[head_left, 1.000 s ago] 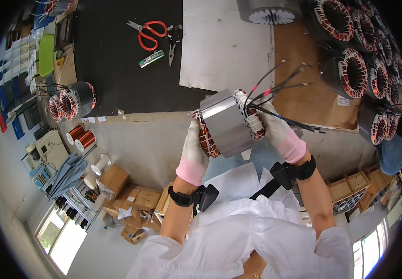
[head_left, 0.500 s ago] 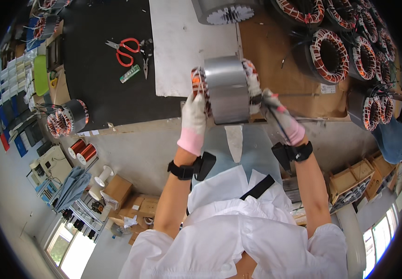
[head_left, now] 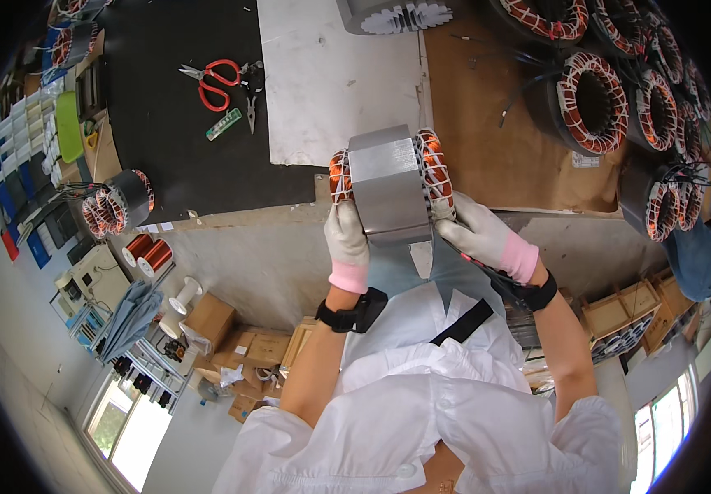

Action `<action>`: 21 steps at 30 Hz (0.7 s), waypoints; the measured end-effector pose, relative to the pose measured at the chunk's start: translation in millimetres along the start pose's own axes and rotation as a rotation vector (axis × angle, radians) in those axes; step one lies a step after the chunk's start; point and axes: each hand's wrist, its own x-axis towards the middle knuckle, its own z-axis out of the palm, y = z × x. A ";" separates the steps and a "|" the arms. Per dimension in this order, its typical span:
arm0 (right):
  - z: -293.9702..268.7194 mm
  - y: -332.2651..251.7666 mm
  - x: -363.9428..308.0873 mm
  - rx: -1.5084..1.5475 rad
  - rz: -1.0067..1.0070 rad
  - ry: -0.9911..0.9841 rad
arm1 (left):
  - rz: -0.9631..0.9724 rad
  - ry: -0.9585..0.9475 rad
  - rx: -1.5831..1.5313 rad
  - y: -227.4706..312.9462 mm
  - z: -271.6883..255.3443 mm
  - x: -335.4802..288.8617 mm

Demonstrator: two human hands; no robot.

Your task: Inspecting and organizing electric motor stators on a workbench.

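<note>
Your left hand [head_left: 345, 237] and right hand [head_left: 472, 232] each have a tight grip on the motor coil [head_left: 390, 188]. Hold it level over the worktop [head_left: 495, 123].

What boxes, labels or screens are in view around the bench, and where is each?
Cardboard boxes: on the floor, lower left, brown, some open.
White label: on the brown board right of the held stator, small rectangle.
Blue and white packs: far left edge, stacked in rows.
Screens: none clear enough to tell.
</note>
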 end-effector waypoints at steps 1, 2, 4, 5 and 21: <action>0.8 -3.4 1.8 -0.003 -0.001 -0.006 | -0.020 0.065 -0.025 -3.5 1.3 2.9; 0.3 -9.5 3.5 -0.039 0.033 -0.012 | -0.038 0.130 -0.050 -4.8 1.7 5.7; -0.9 -24.9 5.2 -0.080 0.068 -0.020 | -0.047 0.139 -0.106 2.8 3.1 7.4; -0.7 -36.7 7.3 -0.081 0.196 -0.053 | -0.068 0.097 -0.127 4.6 0.0 9.4; 121.4 -66.8 93.4 -0.877 -0.553 0.094 | -0.036 0.130 -0.140 20.9 -108.6 44.8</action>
